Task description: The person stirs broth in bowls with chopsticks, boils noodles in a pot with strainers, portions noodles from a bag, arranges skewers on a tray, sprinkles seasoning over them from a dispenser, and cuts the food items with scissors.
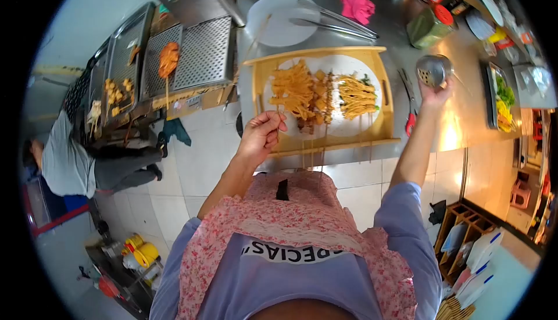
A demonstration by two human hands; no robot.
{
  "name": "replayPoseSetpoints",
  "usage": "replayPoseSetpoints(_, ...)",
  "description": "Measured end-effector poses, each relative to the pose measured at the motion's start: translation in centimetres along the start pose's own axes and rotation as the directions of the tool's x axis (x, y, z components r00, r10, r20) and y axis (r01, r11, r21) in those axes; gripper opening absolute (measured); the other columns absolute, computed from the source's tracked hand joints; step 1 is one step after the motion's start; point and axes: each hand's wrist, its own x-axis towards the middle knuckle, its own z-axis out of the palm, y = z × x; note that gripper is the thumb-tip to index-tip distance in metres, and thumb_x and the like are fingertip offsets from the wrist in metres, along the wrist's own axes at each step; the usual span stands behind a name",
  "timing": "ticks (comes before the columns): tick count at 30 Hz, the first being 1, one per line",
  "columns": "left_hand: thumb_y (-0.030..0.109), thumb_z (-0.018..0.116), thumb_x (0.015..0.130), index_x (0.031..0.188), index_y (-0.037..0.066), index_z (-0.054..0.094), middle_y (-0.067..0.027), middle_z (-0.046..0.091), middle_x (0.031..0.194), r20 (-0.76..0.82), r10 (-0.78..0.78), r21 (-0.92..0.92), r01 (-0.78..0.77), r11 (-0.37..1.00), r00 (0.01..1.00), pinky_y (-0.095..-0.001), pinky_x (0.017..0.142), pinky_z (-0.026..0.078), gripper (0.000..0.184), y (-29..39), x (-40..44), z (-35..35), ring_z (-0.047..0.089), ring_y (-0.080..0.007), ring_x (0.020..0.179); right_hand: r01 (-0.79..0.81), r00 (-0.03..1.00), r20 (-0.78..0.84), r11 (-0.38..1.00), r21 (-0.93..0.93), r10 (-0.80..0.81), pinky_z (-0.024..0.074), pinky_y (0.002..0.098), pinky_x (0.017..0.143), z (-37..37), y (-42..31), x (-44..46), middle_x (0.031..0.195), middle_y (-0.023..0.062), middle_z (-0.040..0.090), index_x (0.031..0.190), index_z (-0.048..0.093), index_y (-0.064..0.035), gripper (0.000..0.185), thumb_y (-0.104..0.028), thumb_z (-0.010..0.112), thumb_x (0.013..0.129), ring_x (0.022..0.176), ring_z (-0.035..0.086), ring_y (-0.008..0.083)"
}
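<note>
My left hand pinches the thin stick of a skewer at the near left edge of a wooden tray. On the tray's white sheet lie golden mushroom-like skewers, darker skewers in the middle and another golden bunch with some green on the right. Several sticks point toward me over the near edge. To the right of the tray, my right hand is wrapped round a metal shaker with a holed top, tilted above the counter.
Red-handled scissors lie right of the tray. Behind it are tongs, a white disc, a pink cloth and a red-lidded jar. Perforated racks stand left. A person is at far left.
</note>
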Motion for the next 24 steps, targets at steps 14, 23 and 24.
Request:
replayPoseSetpoints(14,0.016,0.06,0.088,0.09,0.001,0.062,-0.0064,0.065,0.074,-0.014,-0.051,0.134,0.052,0.99,0.999,-0.019,0.038,0.026,0.015,-4.1,4.8,-0.7,0.035,-0.0032,0.044,0.447,0.887,0.376,0.708,-0.547,-0.269,0.0514,0.0363,0.081,12.9,10.5,-15.6,0.108,0.012,0.055,0.124,0.039,-0.0043,0.054,-0.011,0.067,0.079,0.093,0.058,0.0228)
replayPoseSetpoints(23,0.023,0.061,0.088,0.103,0.004,0.057,-0.0069,0.066,0.089,0.007,-0.216,0.153,0.213,0.965,0.976,-0.0173,0.04,0.027,0.025,-5.6,1.5,-3.6,0.036,-0.0036,0.048,0.644,0.765,0.536,0.409,-0.647,-0.358,0.0422,0.0329,0.09,16.3,18.3,-19.5,0.114,0.0132,0.047,0.133,0.026,-0.0012,0.083,-0.009,0.077,0.068,0.101,0.05,0.0214)
replayPoseSetpoints(24,0.022,0.06,0.088,0.105,0.004,0.056,-0.007,0.066,0.09,0.018,-0.222,0.119,0.218,0.969,0.975,-0.0173,0.04,0.027,0.025,-5.8,1.3,-3.6,0.038,-0.0039,0.05,0.637,0.771,0.559,0.34,-0.692,-0.305,0.0401,0.0336,0.092,16.8,18.8,-19.6,0.114,0.014,0.047,0.132,0.026,0.0007,0.084,-0.01,0.077,0.067,0.102,0.049,0.0224)
